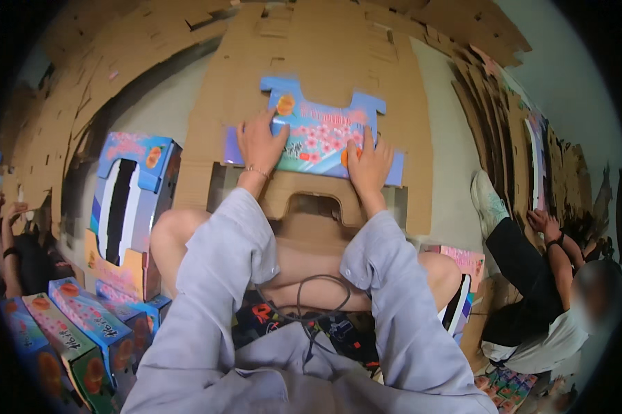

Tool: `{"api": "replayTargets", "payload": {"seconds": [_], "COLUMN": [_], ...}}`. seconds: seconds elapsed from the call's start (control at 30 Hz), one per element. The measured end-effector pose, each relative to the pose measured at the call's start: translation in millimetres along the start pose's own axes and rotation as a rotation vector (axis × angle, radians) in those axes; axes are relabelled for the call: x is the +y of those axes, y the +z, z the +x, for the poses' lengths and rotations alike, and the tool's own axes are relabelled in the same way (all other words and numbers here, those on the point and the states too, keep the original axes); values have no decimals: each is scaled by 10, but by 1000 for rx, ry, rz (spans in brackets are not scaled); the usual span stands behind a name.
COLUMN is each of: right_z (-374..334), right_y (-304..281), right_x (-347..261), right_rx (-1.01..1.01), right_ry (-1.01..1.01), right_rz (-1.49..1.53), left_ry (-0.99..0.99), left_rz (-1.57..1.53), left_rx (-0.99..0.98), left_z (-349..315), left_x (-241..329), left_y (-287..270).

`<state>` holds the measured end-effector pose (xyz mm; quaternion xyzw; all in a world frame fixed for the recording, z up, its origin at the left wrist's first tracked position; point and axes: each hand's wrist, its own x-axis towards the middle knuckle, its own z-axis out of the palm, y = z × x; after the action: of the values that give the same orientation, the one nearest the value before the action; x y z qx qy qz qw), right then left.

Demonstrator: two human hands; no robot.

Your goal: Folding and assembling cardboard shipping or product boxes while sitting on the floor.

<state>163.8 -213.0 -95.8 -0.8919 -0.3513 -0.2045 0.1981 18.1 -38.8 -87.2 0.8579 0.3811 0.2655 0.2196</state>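
A printed blue-and-pink carton blank with blossoms and orange fruit lies in front of me on a plain brown cardboard sheet. Two tabs stick up from its far edge, and purplish flaps show beyond both hands. My left hand rests on its left part, thumb apart from the fingers. On the right part lies my right hand, fingers stretched forward over the print. Both hands press from above; neither wraps around the carton. The carton's underside is hidden.
A folded carton with a long cut-out stands at my left knee. Several printed cartons are lined up at lower left. Brown cardboard stacks stand at right, near a seated person. Another person's arm shows at far left.
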Motion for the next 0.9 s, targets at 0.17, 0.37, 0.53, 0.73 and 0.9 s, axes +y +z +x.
{"api": "replayTargets", "payload": {"seconds": [0.17,0.37,0.53,0.73,0.9], "right_z": [207,263,28,-36,54], "right_y": [-313,-341,-18,110,29], "right_x": [-24,-103,-86,4,-66], "right_rx": [-321,-25,-74,-81,-17], "right_ry": [132,-56,-31,-31,-30], "right_rz": [87,46,2,-15,28], "left_ry": [97,216,230,256,231], "left_rz": [-55,67,406,418,441], "left_rx": [54,228,-86,15,-23], "left_z": [-56,-67,-133,-154,-94], "left_x": [43,158,88,52,131], "left_y": [-168,-137,80,233,143]}}
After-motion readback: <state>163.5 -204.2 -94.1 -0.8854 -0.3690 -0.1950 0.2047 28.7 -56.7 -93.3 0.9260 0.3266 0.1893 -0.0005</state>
